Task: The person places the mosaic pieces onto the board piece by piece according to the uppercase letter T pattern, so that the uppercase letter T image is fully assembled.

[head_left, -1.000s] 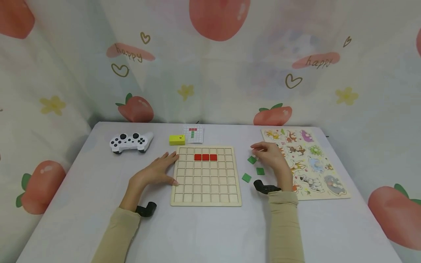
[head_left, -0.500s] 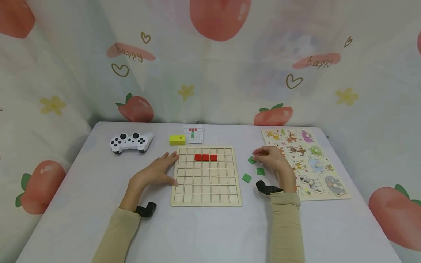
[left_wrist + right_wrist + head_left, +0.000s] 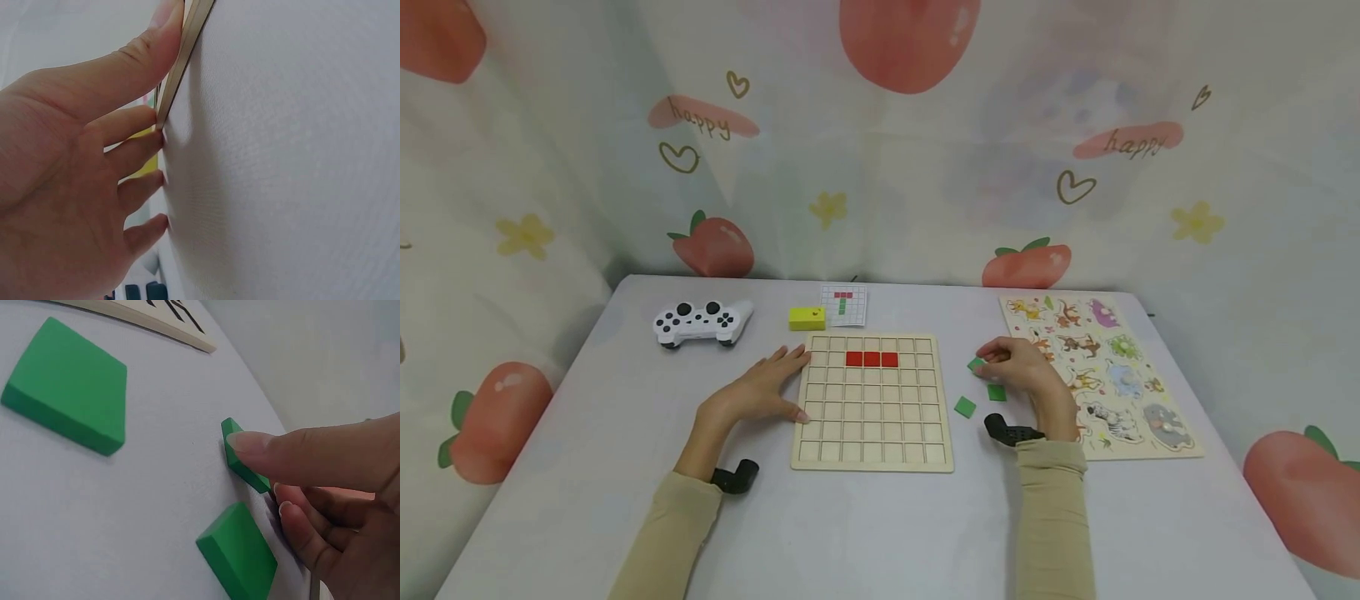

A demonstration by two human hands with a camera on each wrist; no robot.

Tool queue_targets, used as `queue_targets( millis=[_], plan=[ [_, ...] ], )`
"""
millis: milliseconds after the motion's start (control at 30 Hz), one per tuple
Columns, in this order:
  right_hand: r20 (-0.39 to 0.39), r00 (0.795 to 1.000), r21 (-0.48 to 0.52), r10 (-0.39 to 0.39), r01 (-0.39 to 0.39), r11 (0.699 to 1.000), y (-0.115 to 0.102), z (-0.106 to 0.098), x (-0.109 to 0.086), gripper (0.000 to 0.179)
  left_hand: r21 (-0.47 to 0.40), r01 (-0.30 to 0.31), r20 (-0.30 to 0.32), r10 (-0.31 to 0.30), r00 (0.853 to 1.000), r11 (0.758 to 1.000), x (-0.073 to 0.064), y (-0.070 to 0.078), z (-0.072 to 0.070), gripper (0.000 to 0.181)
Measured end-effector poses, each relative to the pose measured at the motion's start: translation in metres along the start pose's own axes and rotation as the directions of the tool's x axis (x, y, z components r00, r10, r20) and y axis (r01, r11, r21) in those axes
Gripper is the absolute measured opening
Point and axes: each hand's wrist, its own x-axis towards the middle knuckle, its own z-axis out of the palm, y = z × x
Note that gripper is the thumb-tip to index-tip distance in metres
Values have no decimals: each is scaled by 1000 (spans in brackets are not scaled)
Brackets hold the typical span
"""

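Observation:
A wooden grid board (image 3: 872, 425) lies flat on the table, with three red square tiles (image 3: 872, 359) in a row near its top. My left hand (image 3: 760, 387) rests at the board's left edge, thumb and fingers spread and touching it. To the right of the board, my right hand (image 3: 1022, 367) pinches a green square tile (image 3: 232, 447). In the right wrist view the thumb lies on that tile's face, and the tile looks tilted; the index finger behind it is hidden. Two more green tiles lie loose close by, one nearer the board (image 3: 966, 407) and one below the hand (image 3: 996, 392).
Behind the board are a yellow block (image 3: 807, 318) and a card (image 3: 847, 306) printed with a red and green T on a grid. A white game controller (image 3: 702, 323) stands at the back left. An animal puzzle board (image 3: 1138, 392) lies at the right, partly under the right forearm.
My right hand has come down slightly toward the nearest green tile and its thumb and fingers have closed on it. My left hand has stayed at the board's edge.

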Motion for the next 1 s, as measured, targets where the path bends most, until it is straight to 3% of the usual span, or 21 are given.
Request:
queue_targets(
  millis=[700,900,1000],
  plan=[
    [-41,999,36,-24,25,999,4,4,3,23,5,-8,-5,8,1000,1000,3,-4,3,108],
    [-49,999,118,9,-3,993,-1,6,3,26,9,-4,-4,4,1000,1000,3,-4,2,108],
    [-53,998,156,-17,25,987,-5,7,3,29,12,-8,-2,8,1000,1000,3,-4,2,108]
  ],
)
